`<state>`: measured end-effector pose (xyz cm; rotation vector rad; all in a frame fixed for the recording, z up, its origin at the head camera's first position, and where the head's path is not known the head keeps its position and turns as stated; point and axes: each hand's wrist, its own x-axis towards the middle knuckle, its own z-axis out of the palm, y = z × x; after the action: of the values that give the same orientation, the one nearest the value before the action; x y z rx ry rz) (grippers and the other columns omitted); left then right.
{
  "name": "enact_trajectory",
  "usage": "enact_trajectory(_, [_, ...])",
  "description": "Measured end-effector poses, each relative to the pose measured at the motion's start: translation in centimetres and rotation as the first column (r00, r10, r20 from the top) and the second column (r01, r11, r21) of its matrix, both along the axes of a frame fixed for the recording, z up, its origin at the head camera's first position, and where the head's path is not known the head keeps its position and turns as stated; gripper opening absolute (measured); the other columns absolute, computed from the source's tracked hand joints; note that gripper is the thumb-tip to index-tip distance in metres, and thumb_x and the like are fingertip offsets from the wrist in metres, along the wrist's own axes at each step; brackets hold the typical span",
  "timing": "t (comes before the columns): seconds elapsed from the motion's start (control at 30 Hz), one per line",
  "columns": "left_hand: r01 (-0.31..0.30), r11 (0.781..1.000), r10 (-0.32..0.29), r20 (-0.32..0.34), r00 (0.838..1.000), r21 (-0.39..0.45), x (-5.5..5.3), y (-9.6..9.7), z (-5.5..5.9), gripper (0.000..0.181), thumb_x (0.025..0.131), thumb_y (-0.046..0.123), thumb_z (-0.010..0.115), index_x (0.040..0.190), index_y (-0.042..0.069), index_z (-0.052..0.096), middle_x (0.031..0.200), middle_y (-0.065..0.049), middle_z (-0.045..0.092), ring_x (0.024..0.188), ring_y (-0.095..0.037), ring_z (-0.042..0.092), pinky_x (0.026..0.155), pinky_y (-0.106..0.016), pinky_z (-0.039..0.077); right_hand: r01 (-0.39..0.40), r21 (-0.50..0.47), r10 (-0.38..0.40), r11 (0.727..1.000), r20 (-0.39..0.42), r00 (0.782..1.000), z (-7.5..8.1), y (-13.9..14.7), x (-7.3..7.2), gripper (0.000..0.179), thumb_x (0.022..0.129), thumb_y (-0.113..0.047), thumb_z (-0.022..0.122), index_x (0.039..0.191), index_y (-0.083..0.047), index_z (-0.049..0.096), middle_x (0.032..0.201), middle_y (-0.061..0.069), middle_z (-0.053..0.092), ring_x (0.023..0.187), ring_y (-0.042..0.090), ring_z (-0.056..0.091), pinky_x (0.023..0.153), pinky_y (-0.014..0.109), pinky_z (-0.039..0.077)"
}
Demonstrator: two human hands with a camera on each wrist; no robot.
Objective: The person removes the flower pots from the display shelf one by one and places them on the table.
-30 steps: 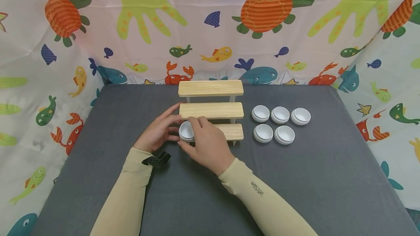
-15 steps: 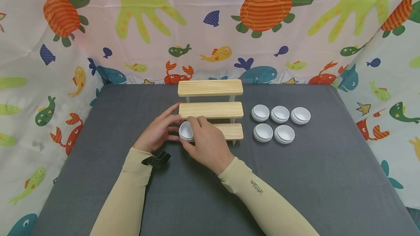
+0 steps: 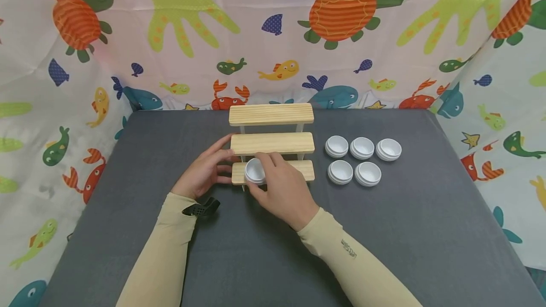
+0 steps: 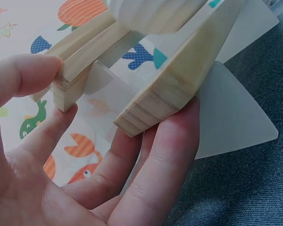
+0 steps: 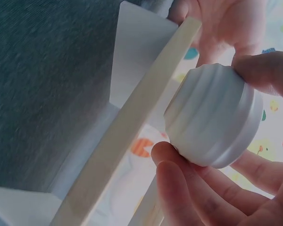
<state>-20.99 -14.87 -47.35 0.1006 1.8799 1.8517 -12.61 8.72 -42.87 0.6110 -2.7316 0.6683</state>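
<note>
A three-step wooden shelf (image 3: 272,143) stands mid-table. My right hand (image 3: 258,174) pinches a small white ribbed cup (image 3: 254,169) between thumb and fingers, just over the lowest step (image 3: 298,170), left of its middle. In the right wrist view the cup (image 5: 212,117) hangs at that step's edge (image 5: 132,122), with my fingers (image 5: 179,174) curled round it. My left hand (image 3: 222,160) rests with straight fingers against the shelf's left end. In the left wrist view its fingers (image 4: 155,155) touch the lowest step's end (image 4: 174,80), the thumb touching the middle step (image 4: 80,52).
Several identical white cups (image 3: 354,160) sit in two rows on the grey table (image 3: 384,231), right of the shelf. A sea-animal printed cloth (image 3: 273,37) walls the back and both sides. The shelf's top step (image 3: 271,114) and middle step carry nothing.
My right hand has carried the white cup a little to the right, from the lowest step's left end toward its middle. The left hand has stayed at the shelf's end.
</note>
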Motion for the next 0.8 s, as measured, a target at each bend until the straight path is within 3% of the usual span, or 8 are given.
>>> enact_trajectory(0.3, [-0.013, 1.0, 0.013, 0.006, 1.0, 0.009, 0.0, 0.3, 0.1, 0.068, 0.109, 0.042, 0.062, 0.169, 0.045, 0.031, 0.156, -0.022, 0.052, 0.118, -0.036, 0.07, 0.087, -0.05, 0.065, 0.05, 0.012, -0.05, 0.999, -0.028, 0.998, 0.1, 2.7, 0.4, 0.058, 0.094, -0.037, 0.083, 0.141, -0.011, 0.062, 0.124, 0.011, 0.068, 0.089, 0.022, 0.071, 0.074, 0.039, 0.063])
enact_trajectory(0.8, [-0.009, 1.0, 0.009, 0.012, 1.0, 0.011, 0.1, 0.2, 0.0, 0.069, 0.109, 0.043, 0.062, 0.169, 0.046, 0.029, 0.156, -0.022, 0.051, 0.119, -0.036, 0.069, 0.088, -0.05, 0.064, 0.167, -0.014, -0.168, 0.986, -0.028, 0.985, 0.5, 7.4, 1.1, 0.061, 0.091, -0.036, 0.086, 0.14, -0.009, 0.062, 0.124, 0.014, 0.069, 0.096, 0.031, 0.074, 0.079, 0.049, 0.063])
